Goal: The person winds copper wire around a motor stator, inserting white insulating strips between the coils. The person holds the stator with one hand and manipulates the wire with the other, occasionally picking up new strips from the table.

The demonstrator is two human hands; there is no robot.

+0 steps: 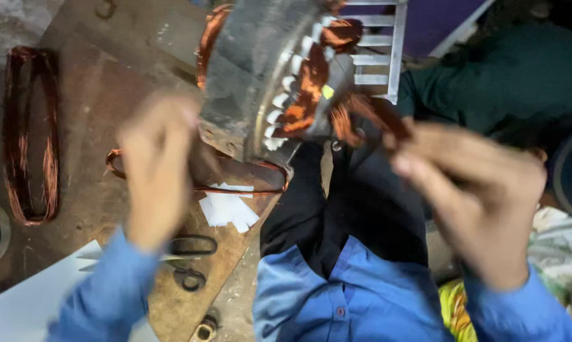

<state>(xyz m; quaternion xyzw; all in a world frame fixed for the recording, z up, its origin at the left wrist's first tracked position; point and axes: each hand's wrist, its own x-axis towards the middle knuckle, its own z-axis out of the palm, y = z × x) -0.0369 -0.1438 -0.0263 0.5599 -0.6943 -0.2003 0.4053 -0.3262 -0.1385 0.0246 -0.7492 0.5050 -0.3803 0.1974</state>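
A grey metal motor stator (254, 69) stands on its edge on the workbench, with copper windings (308, 85) and white paper slot liners showing at its open end. My left hand (156, 168) is blurred and rests against the stator's lower left side. My right hand (473, 190) pinches a bundle of copper wire (368, 114) that runs out of the stator's end. Both sleeves are blue.
A long copper wire coil (31, 136) lies at the left of the brown bench (108, 82). White paper strips (229, 209) and black-handled scissors (187, 253) lie near the bench edge. A white slotted frame (384, 50) stands behind the stator. Another person in dark green (507, 82) sits at right.
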